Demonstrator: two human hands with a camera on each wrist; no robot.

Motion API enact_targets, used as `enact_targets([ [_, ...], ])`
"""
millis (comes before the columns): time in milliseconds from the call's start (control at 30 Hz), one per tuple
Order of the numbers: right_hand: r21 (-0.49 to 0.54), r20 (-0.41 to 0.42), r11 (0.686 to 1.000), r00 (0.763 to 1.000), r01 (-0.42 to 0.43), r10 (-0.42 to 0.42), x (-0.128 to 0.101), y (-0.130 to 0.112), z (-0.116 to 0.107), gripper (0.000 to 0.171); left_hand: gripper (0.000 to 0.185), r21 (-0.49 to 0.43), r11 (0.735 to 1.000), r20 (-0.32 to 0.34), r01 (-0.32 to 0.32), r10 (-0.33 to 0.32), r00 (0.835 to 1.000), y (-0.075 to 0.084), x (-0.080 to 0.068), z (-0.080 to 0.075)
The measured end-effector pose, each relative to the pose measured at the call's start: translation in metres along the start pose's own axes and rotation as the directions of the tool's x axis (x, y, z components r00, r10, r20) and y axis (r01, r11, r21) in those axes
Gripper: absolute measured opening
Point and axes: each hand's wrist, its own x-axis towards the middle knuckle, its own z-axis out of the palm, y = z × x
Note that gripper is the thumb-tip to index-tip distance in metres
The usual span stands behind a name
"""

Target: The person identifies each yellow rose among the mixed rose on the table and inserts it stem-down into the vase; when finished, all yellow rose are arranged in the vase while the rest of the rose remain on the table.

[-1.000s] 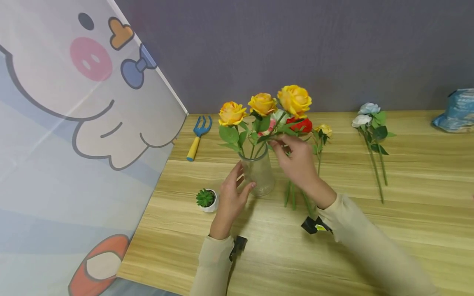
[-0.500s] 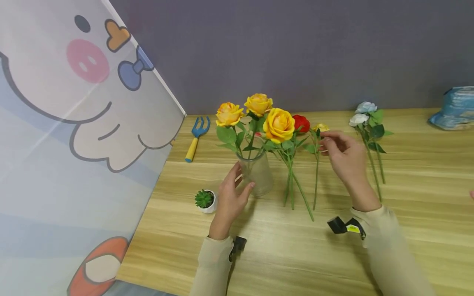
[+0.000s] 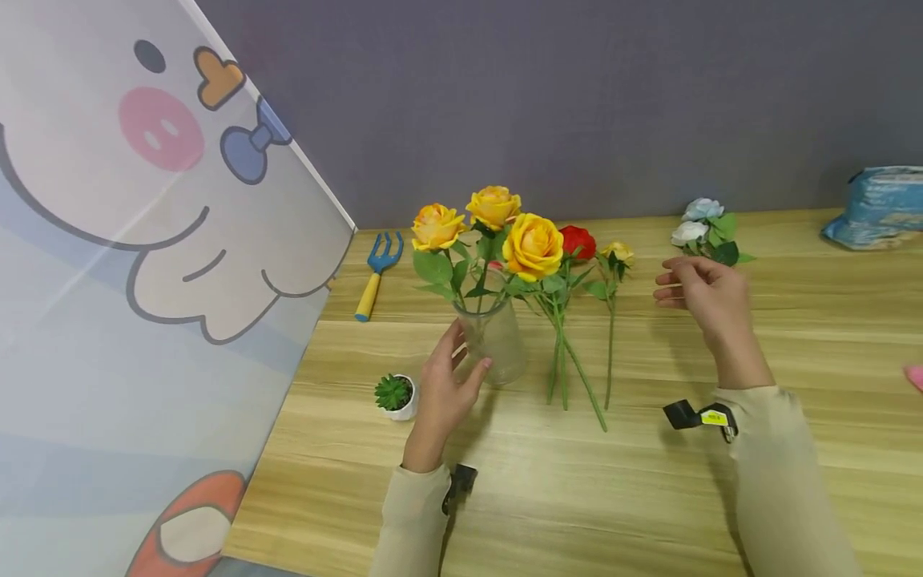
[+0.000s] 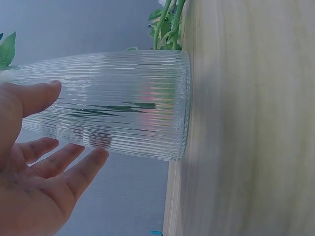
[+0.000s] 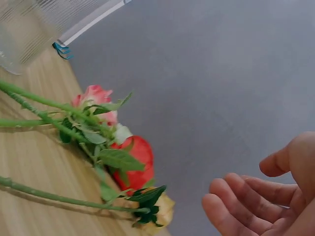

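A ribbed glass vase [image 3: 497, 349] stands on the wooden table [image 3: 649, 497] and holds three yellow roses [image 3: 534, 244]. My left hand [image 3: 461, 361] cups the vase's left side, thumb and straight fingers [image 4: 74, 164] lying against the glass [image 4: 128, 105]. A red rose [image 3: 578, 240], a small yellow rose [image 3: 618, 253] and a pink rose [image 5: 96, 96] lie just right of the vase, stems [image 3: 577, 373] towards me. My right hand [image 3: 674, 284] hovers empty with loosely curled fingers [image 5: 231, 196], between those flowers and the white and pale blue roses [image 3: 703, 228].
A blue and yellow hand rake [image 3: 375, 272] lies at the back left. A small succulent in a white pot [image 3: 394, 394] sits left of my left hand. A cartoon-printed sheet [image 3: 144, 256] fills the left. A blue packet [image 3: 876, 208] lies far right.
My right hand let go of the third yellow rose, which now stands in the vase, and moved right towards the white roses. The left hand stayed at the vase.
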Motion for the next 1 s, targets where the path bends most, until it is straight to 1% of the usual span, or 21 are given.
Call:
enact_targets([
  [133,-0.086,0.069,0.994,0.995,-0.068,0.074,0.007,0.009,0.0,0.019,0.067,0.002,1.0,-0.005,-0.006,0.006,1.0,-0.001,0.0,0.001],
  [200,-0.139,0.092,0.987,0.991,-0.085,0.098,0.009,0.014,0.001,0.027,0.067,0.005,1.0,-0.005,-0.005,0.005,1.0,-0.002,0.0,0.001],
  [333,-0.214,0.128,0.97,0.982,-0.111,0.141,0.012,0.023,0.004,0.05,0.067,0.004,1.0,-0.004,0.003,-0.003,1.0,0.0,0.0,0.001],
  [433,-0.227,0.168,0.961,0.966,-0.157,0.197,0.013,0.031,0.007,0.058,0.067,0.0,1.0,-0.004,0.006,-0.006,1.0,0.002,0.0,0.0],
  [567,-0.227,0.204,0.944,0.936,-0.24,0.287,0.016,0.041,0.012,0.058,0.067,0.002,1.0,-0.002,0.003,-0.003,1.0,0.003,-0.001,0.0],
  [700,-0.227,0.222,0.931,0.915,-0.287,0.336,0.018,0.048,0.016,0.059,0.066,0.006,1.0,0.0,0.006,-0.006,1.0,0.002,-0.001,-0.001],
  [867,-0.229,0.237,0.925,0.904,-0.304,0.356,0.018,0.052,0.019,0.061,0.066,0.008,1.0,-0.002,0.008,-0.008,1.0,0.002,-0.001,-0.001],
  [1000,-0.246,0.243,0.923,0.903,-0.295,0.354,0.018,0.055,0.019,0.06,0.066,0.01,1.0,-0.008,-0.008,0.008,1.0,0.0,0.0,0.0],
])
